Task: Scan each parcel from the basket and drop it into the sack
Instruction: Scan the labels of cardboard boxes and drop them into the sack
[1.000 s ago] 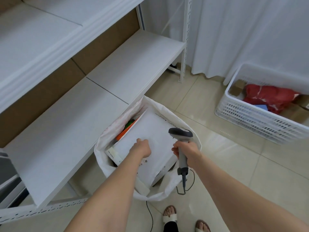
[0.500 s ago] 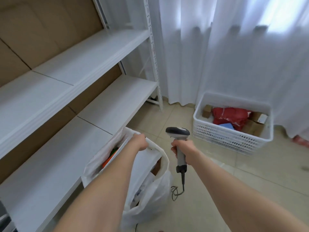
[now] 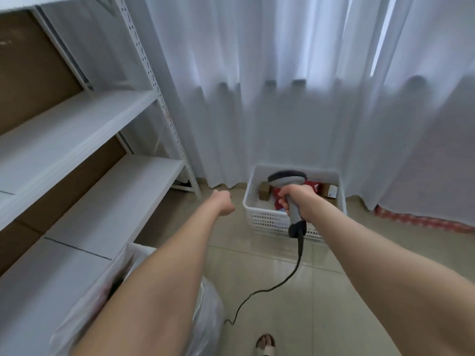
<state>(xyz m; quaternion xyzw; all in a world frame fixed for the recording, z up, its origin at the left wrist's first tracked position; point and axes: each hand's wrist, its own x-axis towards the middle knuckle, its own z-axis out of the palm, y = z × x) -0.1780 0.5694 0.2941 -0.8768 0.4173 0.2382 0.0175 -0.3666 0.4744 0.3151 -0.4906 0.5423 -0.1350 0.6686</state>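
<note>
A white perforated basket (image 3: 259,219) stands on the floor against the curtain. In it lie a red parcel (image 3: 278,201), a small brown box (image 3: 264,193) and a labelled brown box (image 3: 330,191). My right hand (image 3: 295,197) grips a grey handheld scanner (image 3: 286,178) in front of the basket, its head pointing left. My left hand (image 3: 224,205) hangs in the air left of the basket, holding nothing, its fingers bent loosely downward. The white sack (image 3: 207,307) sits at the bottom left, mostly hidden under my left forearm.
White metal shelving (image 3: 115,199) runs along the left side, right next to the sack. A white curtain (image 3: 282,98) hangs behind the basket. The scanner's black cable (image 3: 270,286) trails across the tiled floor. My sandalled foot (image 3: 266,343) shows at the bottom edge.
My left hand let go of the white parcel in the sack and rose forward toward the basket. The view lifted from the sack to the basket. The scanner stays in my right hand.
</note>
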